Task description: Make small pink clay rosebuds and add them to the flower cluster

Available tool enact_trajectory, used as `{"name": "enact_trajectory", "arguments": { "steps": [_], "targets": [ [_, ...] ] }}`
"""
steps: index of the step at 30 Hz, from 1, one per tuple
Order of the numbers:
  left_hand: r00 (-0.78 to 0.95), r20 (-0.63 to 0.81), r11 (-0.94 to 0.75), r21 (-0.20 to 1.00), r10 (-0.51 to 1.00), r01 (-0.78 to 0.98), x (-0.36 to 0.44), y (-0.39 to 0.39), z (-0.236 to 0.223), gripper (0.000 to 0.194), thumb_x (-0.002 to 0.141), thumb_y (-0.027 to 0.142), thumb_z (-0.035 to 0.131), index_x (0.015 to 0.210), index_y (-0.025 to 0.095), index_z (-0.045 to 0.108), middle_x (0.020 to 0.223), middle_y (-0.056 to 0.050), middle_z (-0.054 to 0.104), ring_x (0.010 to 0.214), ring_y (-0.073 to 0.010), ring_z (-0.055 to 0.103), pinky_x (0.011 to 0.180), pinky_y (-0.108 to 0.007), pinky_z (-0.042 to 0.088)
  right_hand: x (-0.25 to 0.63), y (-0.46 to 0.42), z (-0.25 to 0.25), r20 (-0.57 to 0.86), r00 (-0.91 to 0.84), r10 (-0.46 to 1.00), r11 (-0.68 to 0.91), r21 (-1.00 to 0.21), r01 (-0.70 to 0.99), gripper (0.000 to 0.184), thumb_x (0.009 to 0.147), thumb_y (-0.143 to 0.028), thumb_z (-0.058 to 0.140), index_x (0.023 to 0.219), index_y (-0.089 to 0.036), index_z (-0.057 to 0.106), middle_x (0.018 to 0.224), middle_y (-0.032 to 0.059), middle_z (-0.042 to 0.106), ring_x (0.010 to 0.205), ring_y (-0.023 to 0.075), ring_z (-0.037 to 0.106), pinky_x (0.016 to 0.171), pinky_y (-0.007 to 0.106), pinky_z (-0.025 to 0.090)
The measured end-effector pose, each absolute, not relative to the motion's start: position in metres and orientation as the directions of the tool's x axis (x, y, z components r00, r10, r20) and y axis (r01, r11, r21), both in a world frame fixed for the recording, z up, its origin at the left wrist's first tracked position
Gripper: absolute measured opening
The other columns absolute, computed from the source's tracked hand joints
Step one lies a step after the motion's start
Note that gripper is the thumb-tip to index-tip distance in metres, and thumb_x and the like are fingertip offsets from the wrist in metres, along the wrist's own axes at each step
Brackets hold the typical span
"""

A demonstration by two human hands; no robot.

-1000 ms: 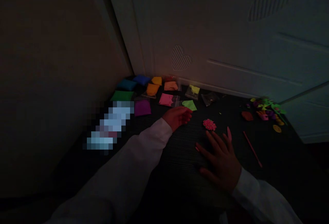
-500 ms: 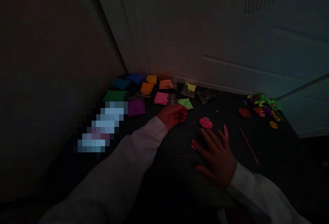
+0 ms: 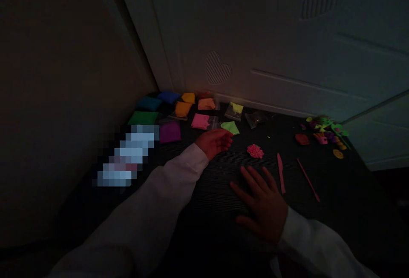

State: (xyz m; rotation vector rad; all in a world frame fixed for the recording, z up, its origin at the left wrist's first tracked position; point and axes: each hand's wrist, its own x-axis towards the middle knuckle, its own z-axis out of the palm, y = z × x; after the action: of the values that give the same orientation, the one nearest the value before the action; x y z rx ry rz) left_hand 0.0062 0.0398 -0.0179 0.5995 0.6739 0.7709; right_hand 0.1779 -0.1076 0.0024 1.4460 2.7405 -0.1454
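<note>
My right hand [image 3: 262, 203] lies palm down over the dark table, fingers spread, with nothing visible in it. Just beyond its fingertips sits a pink clay flower [image 3: 255, 151] with many small petals. A pink plastic clay knife [image 3: 280, 173] lies to the right of this hand, apart from it. My left hand [image 3: 214, 144] rests on its side with loosely bent fingers, and nothing shows in it. Right behind its fingers is a light green clay packet [image 3: 230, 128]. A pink clay bag [image 3: 201, 121] lies beyond its wrist.
A thin pink modelling stick [image 3: 308, 180] lies further right. Colourful clay pieces [image 3: 329, 131] and a reddish-brown lump [image 3: 302, 139] are at the back right. More clay packs, one purple [image 3: 170, 132], stand back left beside a blurred bright screen [image 3: 128, 154]. A white panel [image 3: 281, 48] borders the back.
My right hand has drawn back toward me and slightly left, uncovering the clay knife. The small pink bit by its index finger no longer shows. My left hand stays nearly still; the view shifted a little.
</note>
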Motion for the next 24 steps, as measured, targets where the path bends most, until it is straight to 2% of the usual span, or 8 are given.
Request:
{"name": "enact_trajectory", "arguments": {
  "steps": [3,7,10,11,14,19,23,24],
  "targets": [
    [0.535,-0.318,0.574,0.701,0.783,-0.424,0.006,0.04,-0.018,0.016,0.073,0.022,0.05,0.07,0.011,0.062,0.061,-0.003,0.06,0.055,-0.0097,0.055,0.056,-0.024,0.04,0.177,-0.106,0.003,-0.086,-0.492,0.867,0.492,-0.026,0.87,0.06,0.079,-0.056,0.031,0.13,-0.025,0.025,0.139,0.0129,0.011,0.124,0.0335,0.018,0.093,0.06,0.012],
    [0.534,-0.315,0.571,0.702,0.785,-0.426,0.007,0.04,-0.019,0.015,0.073,0.022,0.051,0.071,0.011,0.062,0.062,-0.004,0.06,0.055,-0.0098,0.055,0.057,-0.024,0.041,0.177,-0.106,-0.003,-0.079,-0.605,0.792,0.602,-0.057,0.796,0.067,0.076,-0.06,0.032,0.132,-0.027,0.019,0.139,0.0094,0.01,0.125,0.0303,0.016,0.096,0.056,0.012],
    [0.534,-0.311,0.568,0.703,0.786,-0.428,0.007,0.039,-0.019,0.015,0.072,0.022,0.052,0.071,0.011,0.061,0.062,-0.003,0.06,0.055,-0.0099,0.055,0.057,-0.024,0.041,0.178,-0.107,-0.009,0.025,-0.473,0.881,0.473,0.001,0.881,0.062,0.077,-0.058,0.033,0.129,-0.025,0.028,0.139,0.0123,0.005,0.124,0.0335,0.016,0.094,0.059,0.01],
    [0.535,-0.308,0.567,0.703,0.787,-0.429,0.007,0.039,-0.019,0.015,0.072,0.023,0.052,0.071,0.011,0.061,0.062,-0.003,0.06,0.055,-0.01,0.055,0.056,-0.024,0.041,0.177,-0.107,-0.01,0.02,-0.461,0.887,0.461,0.005,0.888,0.063,0.077,-0.058,0.033,0.13,-0.025,0.027,0.139,0.0124,0.005,0.124,0.033,0.015,0.094,0.059,0.01],
    [0.537,-0.305,0.566,0.704,0.786,-0.429,0.007,0.039,-0.018,0.015,0.072,0.022,0.051,0.071,0.011,0.061,0.062,-0.003,0.06,0.055,-0.0101,0.055,0.056,-0.024,0.04,0.176,-0.109,-0.012,-0.056,-0.591,0.805,0.59,-0.034,0.807,0.067,0.075,-0.061,0.032,0.132,-0.027,0.02,0.14,0.0086,0.01,0.125,0.0292,0.015,0.097,0.055,0.011],
    [0.536,-0.306,0.565,0.706,0.787,-0.427,0.007,0.039,-0.018,0.014,0.072,0.022,0.052,0.07,0.011,0.061,0.062,-0.003,0.06,0.055,-0.01,0.055,0.057,-0.024,0.04,0.177,-0.109,-0.014,0.045,-0.458,0.888,0.458,0.008,0.889,0.065,0.075,-0.059,0.035,0.129,-0.023,0.029,0.139,0.0134,0.009,0.124,0.0338,0.016,0.094,0.059,0.008],
    [0.534,-0.312,0.568,0.705,0.786,-0.424,0.007,0.039,-0.018,0.014,0.071,0.023,0.053,0.07,0.011,0.061,0.062,-0.003,0.06,0.056,-0.0103,0.055,0.057,-0.024,0.04,0.177,-0.108,-0.013,-0.027,-0.569,0.822,0.568,-0.035,0.822,0.067,0.075,-0.06,0.034,0.131,-0.026,0.022,0.139,0.0087,0.011,0.124,0.0297,0.017,0.097,0.055,0.01],
    [0.534,-0.313,0.569,0.705,0.785,-0.423,0.007,0.039,-0.019,0.014,0.071,0.023,0.053,0.07,0.011,0.061,0.062,-0.003,0.06,0.056,-0.0103,0.055,0.057,-0.024,0.04,0.177,-0.108,-0.013,-0.022,-0.548,0.836,0.547,-0.03,0.836,0.066,0.075,-0.06,0.034,0.131,-0.026,0.023,0.139,0.0089,0.01,0.125,0.03,0.016,0.097,0.056,0.01]
  ]
}}
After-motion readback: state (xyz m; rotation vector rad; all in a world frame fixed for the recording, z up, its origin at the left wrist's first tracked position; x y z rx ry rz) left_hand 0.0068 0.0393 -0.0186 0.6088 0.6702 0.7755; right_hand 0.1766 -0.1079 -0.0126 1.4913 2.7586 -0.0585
